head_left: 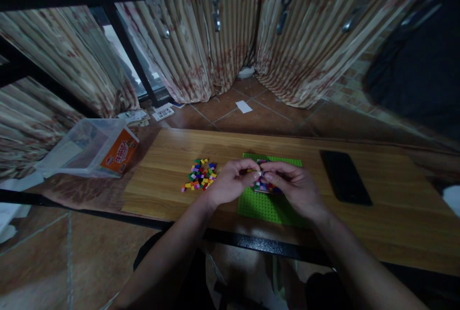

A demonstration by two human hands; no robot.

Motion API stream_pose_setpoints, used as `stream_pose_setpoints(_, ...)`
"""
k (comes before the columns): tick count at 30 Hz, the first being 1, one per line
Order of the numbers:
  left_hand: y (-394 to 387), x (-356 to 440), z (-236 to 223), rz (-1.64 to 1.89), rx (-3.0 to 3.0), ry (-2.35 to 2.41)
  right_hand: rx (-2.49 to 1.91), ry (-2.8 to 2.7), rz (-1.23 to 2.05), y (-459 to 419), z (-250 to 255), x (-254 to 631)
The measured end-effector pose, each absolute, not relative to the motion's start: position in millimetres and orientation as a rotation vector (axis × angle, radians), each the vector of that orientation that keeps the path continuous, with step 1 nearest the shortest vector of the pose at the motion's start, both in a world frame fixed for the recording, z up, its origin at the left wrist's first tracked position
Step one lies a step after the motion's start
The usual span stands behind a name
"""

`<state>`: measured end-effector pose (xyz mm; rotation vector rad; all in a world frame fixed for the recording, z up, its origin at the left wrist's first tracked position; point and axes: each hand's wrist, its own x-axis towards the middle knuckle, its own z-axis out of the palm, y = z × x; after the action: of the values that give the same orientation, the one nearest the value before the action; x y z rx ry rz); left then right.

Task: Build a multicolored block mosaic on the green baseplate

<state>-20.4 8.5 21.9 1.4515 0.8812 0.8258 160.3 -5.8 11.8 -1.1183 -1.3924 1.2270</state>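
Finding: Small piece in hand over the green plate

We find both hands meeting above the plate, on the worktop. The fingers of the left hand are pinched narrow on the piece, which looks pale and is partly hidden. The fingers of the right hand are bent in close beside it; whether they grip anything, we cannot tell.

Just under the fingertips lies a multicoloured block, toward the plate's twelve o'clock side. The hands cover much of it, so we cannot tell whether it is fixed to the plate.

From the plate, we note loose bricks in a scattered heap at nine o'clock, a phone lying flat at three o'clock, and a clear bin with an orange label well out past the heap, off the worktop.

We judge the step in hand to be lining up or fitting the piece at the block. In our view, the next move calls for a steady pinch, the piece squared to its seat, and light downward pressure that leaves its neighbours undisturbed.
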Motion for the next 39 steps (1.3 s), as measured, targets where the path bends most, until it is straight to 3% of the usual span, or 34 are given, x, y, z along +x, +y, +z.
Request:
stream_pose_setpoints(10,18.6,-21.8,12.2,0.983,1.29,1.023,-1.384,-1.662,0.742,0.8,7.2,188.8)
stream_pose_setpoints(15,20.5,-18.3,2.6,1.004,1.298,1.144,-1.438,-1.714,0.68,0.0,4.6,188.5)
stream_pose_setpoints(26,19.0,-8.7,-18.5,0.903,1.414,1.211,-1.325,-1.894,0.297,-0.3,-3.8,174.9)
stream_pose_setpoints(39,16.8,-5.4,-24.5,0.881,1.405,1.182,-1.377,-1.688,0.465,8.9,-35.9,171.4)
